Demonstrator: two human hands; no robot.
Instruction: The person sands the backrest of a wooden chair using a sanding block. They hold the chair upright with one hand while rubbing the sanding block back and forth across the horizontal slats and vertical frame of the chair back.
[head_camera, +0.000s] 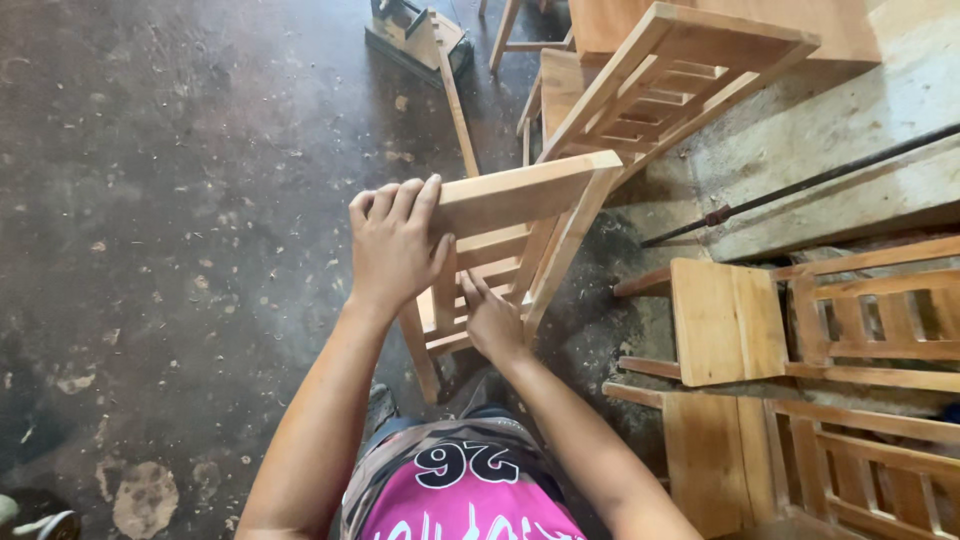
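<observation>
Currently: left hand (395, 245) clamped on chair (510, 235) top rail; right hand (492, 322) fingers loosely spread on slats; one-handed hold risks tipping.

Dusty floor (170, 200) under wooden chairs (730, 320)

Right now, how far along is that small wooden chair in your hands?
The chair looks assembled: top rail, back slats and legs are joined, bare wood with no finish showing. In hand: the left hand grips the top rail and the right hand rests on the slats below. Similar bare chairs stand to the right. What remains cannot be told from this view; no tool is in either hand.
</observation>
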